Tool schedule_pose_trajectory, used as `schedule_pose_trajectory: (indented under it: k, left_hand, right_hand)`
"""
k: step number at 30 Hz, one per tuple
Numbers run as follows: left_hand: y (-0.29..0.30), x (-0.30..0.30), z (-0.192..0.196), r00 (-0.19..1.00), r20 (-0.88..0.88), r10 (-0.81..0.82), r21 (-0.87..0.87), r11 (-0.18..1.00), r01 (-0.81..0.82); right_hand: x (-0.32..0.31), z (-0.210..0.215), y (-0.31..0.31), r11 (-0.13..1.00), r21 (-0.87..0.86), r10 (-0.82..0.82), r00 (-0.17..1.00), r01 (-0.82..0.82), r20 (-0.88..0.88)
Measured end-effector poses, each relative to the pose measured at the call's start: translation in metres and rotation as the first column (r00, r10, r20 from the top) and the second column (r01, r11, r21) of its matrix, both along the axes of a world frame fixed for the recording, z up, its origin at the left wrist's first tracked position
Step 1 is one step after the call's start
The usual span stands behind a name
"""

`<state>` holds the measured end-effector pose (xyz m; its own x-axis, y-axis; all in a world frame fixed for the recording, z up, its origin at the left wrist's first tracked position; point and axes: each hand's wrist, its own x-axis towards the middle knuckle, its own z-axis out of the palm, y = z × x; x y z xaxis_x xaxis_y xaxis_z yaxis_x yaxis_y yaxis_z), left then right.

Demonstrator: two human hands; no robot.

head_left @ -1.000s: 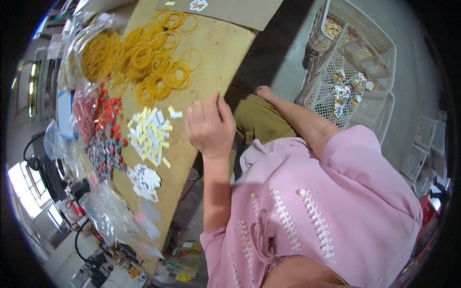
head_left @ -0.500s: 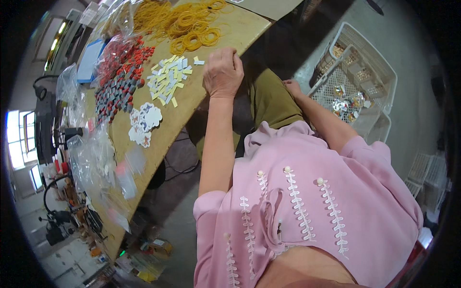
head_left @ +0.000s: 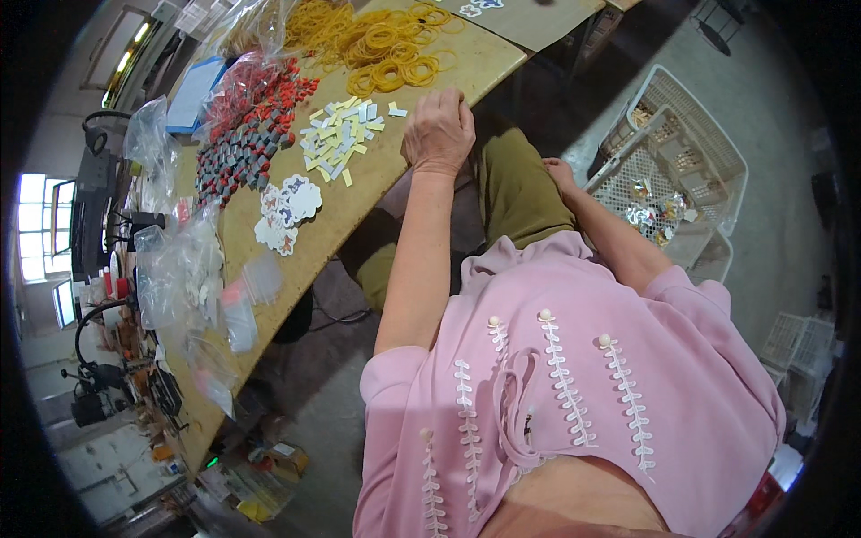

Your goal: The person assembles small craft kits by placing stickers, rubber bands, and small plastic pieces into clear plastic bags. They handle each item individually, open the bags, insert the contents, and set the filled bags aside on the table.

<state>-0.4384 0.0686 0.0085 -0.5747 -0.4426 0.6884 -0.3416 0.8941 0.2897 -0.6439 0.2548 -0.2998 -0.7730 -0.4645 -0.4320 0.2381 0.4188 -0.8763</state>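
My left hand [head_left: 439, 132] rests at the table's edge with its back up. Its fingers are curled under, so whatever is in them, if anything, is hidden. Beside it lies a heap of small yellow and white slips [head_left: 342, 139]. Yellow rubber bands [head_left: 386, 56] are piled just beyond. Left of the slips are many small grey and red pieces [head_left: 235, 157] and some white cut-out cards with printed figures [head_left: 287, 213]. My right hand [head_left: 560, 174] hangs low beside my right thigh, near a white plastic basket [head_left: 737, 148]; its fingers are mostly hidden.
Clear plastic bags [head_left: 179, 273] lie along the table's [head_left: 359, 202] left side, with a blue flat box [head_left: 195, 94] farther back. The basket on the floor holds shiny wrapped items [head_left: 641, 215]. A dark stool [head_left: 713, 34] stands at the far right, and stacked white crates [head_left: 794, 345] at the right.
The view has turned slightly, so the table and its heaps appear farther right. Both hands stay in about the same places, the left at the table edge, the right by the thigh.
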Motion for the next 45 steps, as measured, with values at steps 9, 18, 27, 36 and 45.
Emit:
schedule_pose_trajectory:
  k: [9,18,27,36,45]
  left_hand:
    - [0.001,-0.001,0.002,1.000,0.001,-0.020,0.023,1.000,0.020]
    - [0.001,0.004,0.003,0.998,0.061,0.010,0.056,0.998,-0.014]
    - [-0.002,0.008,-0.003,1.000,0.022,0.013,0.059,0.998,-0.015]
    - [0.030,0.095,0.029,0.935,-0.347,-0.076,0.308,0.932,0.190]
    - [-0.040,0.398,0.031,0.459,0.080,0.885,0.247,0.429,-0.869]
  right_hand:
    - [-0.002,-0.008,0.008,0.996,-0.082,0.047,0.996,-0.041,0.078]
    - [0.018,0.009,-0.002,0.994,-0.020,0.107,0.987,-0.110,-0.121]
    - [0.041,0.060,-0.002,0.941,-0.202,0.251,0.959,-0.273,-0.130]
    - [0.046,0.086,0.006,0.897,-0.190,0.380,0.915,-0.400,-0.136]
    - [0.103,0.203,-0.013,0.716,-0.159,0.593,0.712,-0.680,-0.377]
